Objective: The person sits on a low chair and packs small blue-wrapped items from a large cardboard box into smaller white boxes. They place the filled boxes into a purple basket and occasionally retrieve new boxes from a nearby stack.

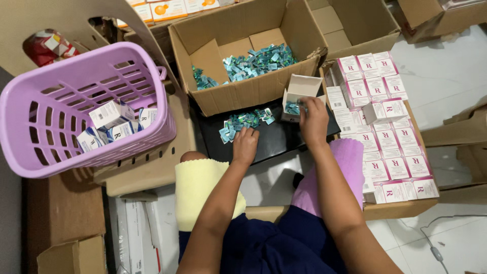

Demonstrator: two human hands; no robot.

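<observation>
Left hand [245, 145]: reaching forward from a bent arm, palm down, fingers curled over the near edge of a small pile of teal packets [244, 122] on a black board [276, 139]; whether it is gripping any packet cannot be told.

Right hand [313, 121]: extending farther, fingers pinched together at the mouth of a small white box [298, 96], pressing teal packets into it. The box is standing open at the far right corner of the board, its flap raised.

Large carton [243, 56]: sitting just beyond the board, open, holding a loose heap of the same teal packets.

Folded pink-and-white boxes [385, 127]: lying in rows on a cardboard tray to the right, close beside the right hand.

Purple basket [83, 106]: tilting at the left, well apart from both hands, holding several filled white boxes.

Yellow cloth [200, 187] and pink cloth [347, 162]: covering the person's knees, near the camera, under the forearms.

Further cartons are crowding the far side and both edges of the tiled floor.
</observation>
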